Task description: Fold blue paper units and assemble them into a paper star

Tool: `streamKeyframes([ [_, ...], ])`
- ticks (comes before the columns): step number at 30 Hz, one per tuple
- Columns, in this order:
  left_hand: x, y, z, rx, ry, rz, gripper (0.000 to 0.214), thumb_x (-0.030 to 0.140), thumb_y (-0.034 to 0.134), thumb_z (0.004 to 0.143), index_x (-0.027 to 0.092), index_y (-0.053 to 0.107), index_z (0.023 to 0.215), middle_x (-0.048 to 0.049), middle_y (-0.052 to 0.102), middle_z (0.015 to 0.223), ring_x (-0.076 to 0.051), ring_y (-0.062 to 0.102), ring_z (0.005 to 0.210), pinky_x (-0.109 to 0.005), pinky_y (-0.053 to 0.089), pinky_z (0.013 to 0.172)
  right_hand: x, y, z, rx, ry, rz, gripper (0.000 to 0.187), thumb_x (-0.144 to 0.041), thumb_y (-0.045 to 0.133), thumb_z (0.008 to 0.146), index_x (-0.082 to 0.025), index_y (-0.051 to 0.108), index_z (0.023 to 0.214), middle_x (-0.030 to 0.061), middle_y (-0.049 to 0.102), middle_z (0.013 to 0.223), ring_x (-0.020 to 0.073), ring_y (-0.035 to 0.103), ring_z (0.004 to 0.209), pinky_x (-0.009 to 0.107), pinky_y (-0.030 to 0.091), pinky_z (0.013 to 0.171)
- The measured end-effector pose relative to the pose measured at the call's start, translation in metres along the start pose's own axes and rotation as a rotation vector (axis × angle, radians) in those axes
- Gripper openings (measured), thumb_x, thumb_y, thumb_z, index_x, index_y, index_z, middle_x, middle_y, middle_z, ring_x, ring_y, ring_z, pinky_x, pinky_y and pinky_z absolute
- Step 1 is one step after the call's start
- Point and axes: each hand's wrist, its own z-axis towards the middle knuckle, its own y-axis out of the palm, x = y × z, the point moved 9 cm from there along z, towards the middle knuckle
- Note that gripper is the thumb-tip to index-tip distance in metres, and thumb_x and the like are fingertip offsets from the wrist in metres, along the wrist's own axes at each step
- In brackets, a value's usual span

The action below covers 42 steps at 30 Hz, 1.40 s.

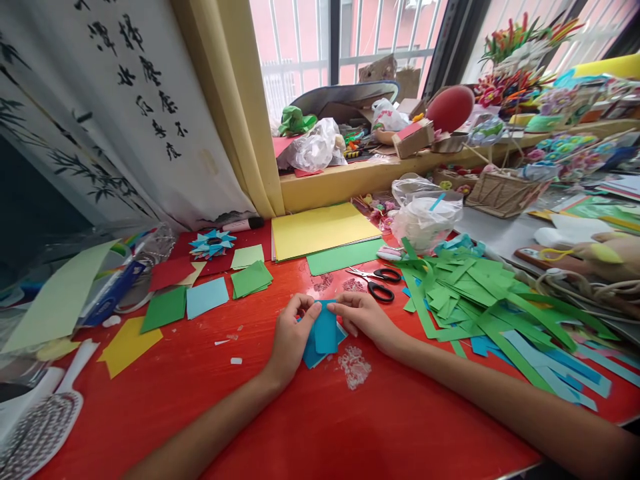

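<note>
Fingers bent, left hand and right hand pinch blue paper

I read the widest free area on the near side, where bare red tabletop spans the space between the left arm and the right arm. Blue paper fills the gap between the hands. Left of the left hand, passage is open past a small white scrap; farther out, yellow paper and a hairbrush bound it. Green squares narrow the route beyond that hand. Scissors obstruct just beyond the right hand. On its right, heaped green strips block the way.
</note>
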Motion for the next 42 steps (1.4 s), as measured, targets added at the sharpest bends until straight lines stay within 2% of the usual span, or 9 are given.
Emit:
streamKeyframes([
  [6, 0.002, 0.004, 0.002, -0.039, 0.026, 0.035, 0.017, 0.031, 0.046, 0.079, 0.018, 0.044, 0.068, 0.0025, 0.042, 0.066, -0.011, 0.041, 0.063, -0.020, 0.035, 0.058, -0.004, -0.005, -0.002, 0.067, -0.016, 0.057, 0.022, -0.036, 0.054, 0.076, -0.016, 0.051, 0.067, -0.0080, 0.036, 0.040, 0.0043, 0.028, 0.035, 0.018, 0.019, 0.035],
  [10, 0.001, 0.008, 0.002, -0.072, 0.007, 0.070, 0.021, 0.035, 0.045, 0.079, 0.017, 0.045, 0.066, 0.0022, 0.043, 0.063, -0.011, 0.041, 0.060, -0.021, 0.034, 0.055, -0.002, 0.001, -0.002, 0.020, 0.013, -0.003, 0.025, -0.040, 0.055, 0.074, -0.016, 0.051, 0.066, -0.0067, 0.039, 0.045, 0.0045, 0.031, 0.037, 0.018, 0.021, 0.035],
  [17, 0.003, 0.002, 0.002, -0.016, 0.023, 0.063, 0.022, 0.035, 0.043, 0.081, 0.018, 0.045, 0.068, 0.0023, 0.045, 0.066, -0.011, 0.043, 0.062, -0.020, 0.035, 0.058, 0.000, 0.006, -0.002, -0.036, 0.009, -0.110, 0.025, -0.039, 0.052, 0.076, -0.016, 0.052, 0.066, -0.0061, 0.039, 0.046, 0.0055, 0.034, 0.038, 0.019, 0.024, 0.037],
  [25, 0.005, 0.002, 0.005, -0.008, 0.094, 0.179, 0.018, 0.033, 0.049, 0.078, 0.017, 0.052, 0.070, 0.0004, 0.053, 0.070, -0.013, 0.047, 0.069, -0.022, 0.035, 0.062, -0.001, 0.012, -0.005, -0.095, -0.033, -0.273, 0.029, -0.040, 0.049, 0.077, -0.014, 0.054, 0.066, -0.0024, 0.045, 0.057, 0.0075, 0.037, 0.050, 0.020, 0.027, 0.045],
  [31, 0.003, -0.010, 0.003, 0.080, 0.041, 0.079, 0.020, 0.037, 0.047, 0.079, 0.018, 0.051, 0.073, 0.0006, 0.050, 0.072, -0.013, 0.046, 0.068, -0.022, 0.037, 0.061, -0.006, 0.012, -0.005, -0.112, -0.076, -0.330, 0.027, -0.037, 0.049, 0.078, -0.015, 0.053, 0.062, -0.0030, 0.044, 0.055, 0.0078, 0.038, 0.049, 0.020, 0.026, 0.046],
  [33, 0.002, -0.017, 0.007, 0.118, 0.038, 0.047, 0.020, 0.037, 0.048, 0.078, 0.018, 0.051, 0.073, 0.0005, 0.050, 0.071, -0.013, 0.046, 0.067, -0.021, 0.037, 0.061, -0.007, 0.012, -0.005, -0.112, -0.075, -0.347, 0.028, -0.037, 0.047, 0.080, -0.016, 0.053, 0.063, -0.0022, 0.049, 0.056, 0.0087, 0.041, 0.050, 0.020, 0.028, 0.046],
  [37, -0.003, -0.043, 0.021, 0.265, 0.060, 0.004, 0.021, 0.038, 0.047, 0.077, 0.018, 0.050, 0.073, 0.0003, 0.048, 0.070, -0.013, 0.044, 0.067, -0.022, 0.036, 0.060, -0.008, 0.016, -0.008, -0.151, -0.078, -0.347, 0.028, -0.036, 0.043, 0.082, -0.017, 0.056, 0.066, 0.0017, 0.062, 0.064, 0.0121, 0.051, 0.058, 0.023, 0.036, 0.056],
  [39, -0.011, -0.061, 0.027, 0.370, 0.050, 0.026, 0.021, 0.039, 0.047, 0.077, 0.018, 0.050, 0.076, 0.0005, 0.048, 0.071, -0.013, 0.045, 0.067, -0.022, 0.036, 0.061, -0.008, 0.017, -0.008, -0.158, -0.073, -0.358, 0.026, -0.034, 0.045, 0.081, -0.017, 0.056, 0.066, 0.0016, 0.062, 0.061, 0.0123, 0.052, 0.056, 0.023, 0.037, 0.055],
  [42, -0.023, -0.071, 0.036, 0.392, 0.015, 0.100, 0.020, 0.038, 0.045, 0.079, 0.019, 0.050, 0.081, -0.0007, 0.051, 0.078, -0.015, 0.048, 0.074, -0.024, 0.038, 0.065, -0.007, 0.016, -0.007, -0.144, -0.048, -0.354, 0.022, -0.032, 0.047, 0.080, -0.017, 0.056, 0.067, -0.0004, 0.058, 0.053, 0.0110, 0.048, 0.050, 0.022, 0.035, 0.050],
])
